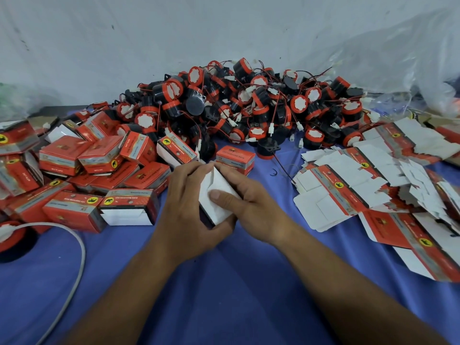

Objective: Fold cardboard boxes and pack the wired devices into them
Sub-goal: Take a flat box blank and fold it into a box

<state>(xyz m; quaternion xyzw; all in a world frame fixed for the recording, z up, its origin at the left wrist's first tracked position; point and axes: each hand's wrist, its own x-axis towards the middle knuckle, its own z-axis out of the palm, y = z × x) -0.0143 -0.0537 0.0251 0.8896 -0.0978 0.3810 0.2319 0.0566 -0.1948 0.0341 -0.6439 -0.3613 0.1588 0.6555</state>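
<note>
Left hand (pixel 185 207) and right hand (pixel 252 204) clasp a box (pixel 217 204) over open blue cloth (pixel 224 290)

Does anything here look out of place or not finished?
Yes. One wired device lies alone at the left edge, far from the main pile of devices. Also, a box at the front left shows a white end flap, seemingly not closed.

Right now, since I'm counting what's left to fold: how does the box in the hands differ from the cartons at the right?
The held box is folded up into shape; the flat cartons lie unfolded. The left hand and right hand grip the held box; the flat cartons lie untouched, overlapping, on the blue cloth. Both show white card.
</note>
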